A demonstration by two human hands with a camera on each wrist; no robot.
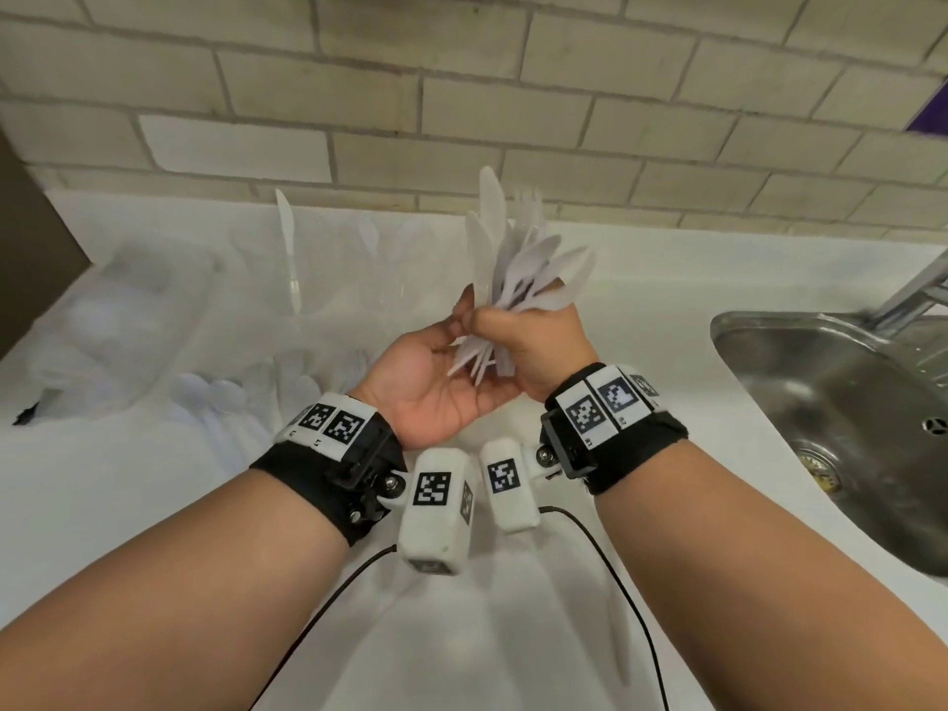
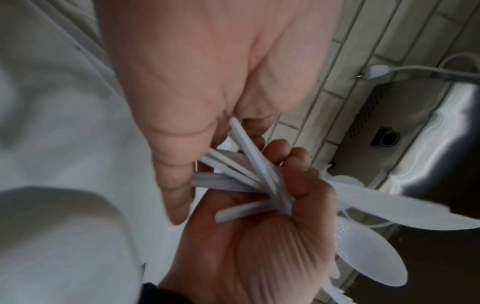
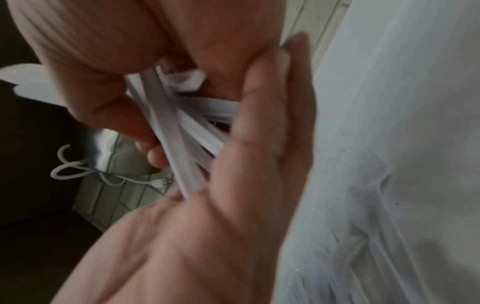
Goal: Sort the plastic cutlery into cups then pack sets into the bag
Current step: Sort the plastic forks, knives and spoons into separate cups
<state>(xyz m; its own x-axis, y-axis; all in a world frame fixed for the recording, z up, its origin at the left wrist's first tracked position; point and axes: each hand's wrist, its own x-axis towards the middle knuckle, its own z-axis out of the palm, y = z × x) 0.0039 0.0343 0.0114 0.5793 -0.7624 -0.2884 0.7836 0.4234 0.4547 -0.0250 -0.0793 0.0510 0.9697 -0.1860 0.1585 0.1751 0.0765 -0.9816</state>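
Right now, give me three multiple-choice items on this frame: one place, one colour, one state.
1. Where is the sink? A left of the hands; B right of the hands; C behind the person.
2. What colour is the cutlery bundle? A white; B black; C red.
3. What is the right hand doing? A lying flat on the counter; B gripping the cutlery bundle; C hanging idle.

B: the steel basin sits at the right edge. A: every piece is white plastic. B: its fingers curl round the handles, the left hand cupped open beneath.

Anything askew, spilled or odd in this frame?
Only mildly: the cutlery bunch gripped in the right hand is splayed and crossed, mixed types rather than aligned. The left hand lies open under the handle ends. More cutlery lies loose on the counter. No damage visible.
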